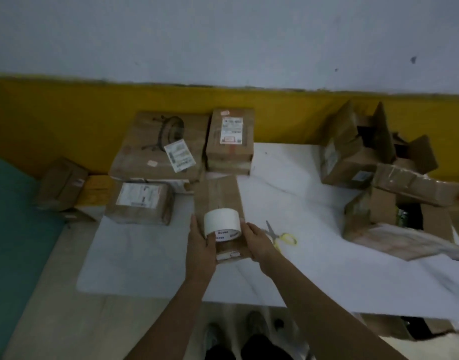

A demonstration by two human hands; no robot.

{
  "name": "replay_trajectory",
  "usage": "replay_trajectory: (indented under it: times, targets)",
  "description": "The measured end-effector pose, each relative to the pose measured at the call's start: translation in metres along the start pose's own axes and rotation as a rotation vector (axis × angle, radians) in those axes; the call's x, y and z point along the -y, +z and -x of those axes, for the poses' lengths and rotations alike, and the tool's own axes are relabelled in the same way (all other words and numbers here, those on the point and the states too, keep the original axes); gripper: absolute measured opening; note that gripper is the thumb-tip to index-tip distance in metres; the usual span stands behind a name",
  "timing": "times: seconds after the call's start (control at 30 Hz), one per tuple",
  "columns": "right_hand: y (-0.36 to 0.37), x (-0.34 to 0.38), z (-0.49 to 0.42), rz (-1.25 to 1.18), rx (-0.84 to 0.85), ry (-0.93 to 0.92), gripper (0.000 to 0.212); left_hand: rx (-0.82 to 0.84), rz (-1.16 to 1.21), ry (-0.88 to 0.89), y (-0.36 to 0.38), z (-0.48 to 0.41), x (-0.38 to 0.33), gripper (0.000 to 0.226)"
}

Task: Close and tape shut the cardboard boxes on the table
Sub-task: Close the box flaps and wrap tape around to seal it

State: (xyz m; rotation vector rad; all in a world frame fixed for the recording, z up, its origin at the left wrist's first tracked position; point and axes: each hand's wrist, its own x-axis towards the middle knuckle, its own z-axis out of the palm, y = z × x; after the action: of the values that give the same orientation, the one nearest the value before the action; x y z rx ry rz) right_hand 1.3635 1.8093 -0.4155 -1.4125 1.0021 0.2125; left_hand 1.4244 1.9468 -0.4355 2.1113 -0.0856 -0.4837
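A long narrow cardboard box (219, 196) lies on the white table (288, 193), running away from me. A roll of white tape (222, 224) stands on its near end. My left hand (201, 241) holds the roll, thumb tucked under its core. My right hand (258, 241) grips the box's right side just beside the roll. Closed, labelled boxes are stacked at the back left: a large one (158, 146), a stacked one (231, 139) and a smaller one (141, 202). Open boxes (358, 149) with raised flaps pile up at the right.
Yellow-handled scissors (280, 236) lie on the table just right of my right hand. Two more small boxes (63, 183) sit beyond the table's left edge. A yellow and white wall runs behind. My feet show below the near table edge.
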Motion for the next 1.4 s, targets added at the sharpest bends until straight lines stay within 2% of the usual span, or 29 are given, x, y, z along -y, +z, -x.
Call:
replay_trajectory:
  times: [0.07,0.13,0.2,0.27,0.4,0.47,0.57,0.63,0.77,0.97,1.0,1.07,1.1,1.17,1.23,1.3,1.4]
  targets:
    - [0.003,-0.027,-0.027,0.015,-0.020,0.028,0.056,0.022,-0.041,-0.022,0.017,-0.005,0.022,0.066]
    - [0.006,-0.053,-0.050,0.076,-0.033,-0.042,0.053,0.068,-0.107,-0.008,0.028,-0.007,0.032,0.063]
    - [0.006,-0.069,-0.064,0.117,-0.071,-0.109,0.056,0.114,-0.216,0.078,0.026,-0.009,0.039,0.061]
    - [0.003,-0.080,-0.073,0.126,-0.090,-0.132,0.068,0.088,-0.354,0.144,0.008,-0.011,0.044,0.060]
    - [0.002,-0.082,-0.075,0.182,-0.066,-0.204,0.053,0.038,-0.582,0.195,-0.038,-0.007,0.061,0.050]
    - [0.001,-0.077,-0.074,0.324,-0.092,-0.247,0.052,0.026,-0.629,0.204,-0.042,-0.006,0.061,0.044]
    - [-0.009,-0.065,-0.072,0.722,-0.197,-0.309,0.053,0.019,-0.687,0.308,-0.035,-0.011,0.052,0.032]
    - [-0.011,-0.057,-0.069,0.789,-0.206,-0.263,0.051,0.003,-0.703,0.418,-0.033,-0.014,0.046,0.027]
    - [0.001,-0.054,-0.065,0.822,-0.259,-0.199,0.047,-0.052,-0.783,0.583,-0.052,-0.017,0.051,0.036]
    - [-0.003,-0.055,-0.075,0.838,-0.248,-0.221,0.034,0.047,-0.962,0.506,-0.053,-0.038,0.077,0.047]
    - [-0.006,-0.053,-0.077,0.856,-0.260,-0.232,0.034,0.086,-0.986,0.529,-0.048,-0.040,0.082,0.050]
    - [-0.015,-0.046,-0.084,0.862,-0.290,-0.233,0.041,0.281,-0.902,0.514,-0.038,-0.040,0.089,0.060]
    - [-0.019,-0.041,-0.088,0.848,-0.286,-0.223,0.045,0.415,-0.801,0.434,-0.034,-0.038,0.086,0.071]
    - [-0.030,-0.036,-0.091,0.832,-0.311,-0.217,0.050,0.620,-0.502,0.098,-0.022,-0.033,0.070,0.089]
    - [-0.048,-0.045,-0.088,0.869,-0.445,-0.274,0.048,0.580,-0.336,-0.067,-0.007,-0.035,0.056,0.073]
    - [-0.068,-0.069,-0.081,0.906,-0.510,-0.305,0.036,0.477,-0.296,-0.101,0.004,-0.039,0.047,0.053]
    - [-0.086,-0.105,-0.075,1.024,-0.280,-0.224,0.038,0.509,-0.212,-0.159,0.018,-0.043,0.040,0.041]
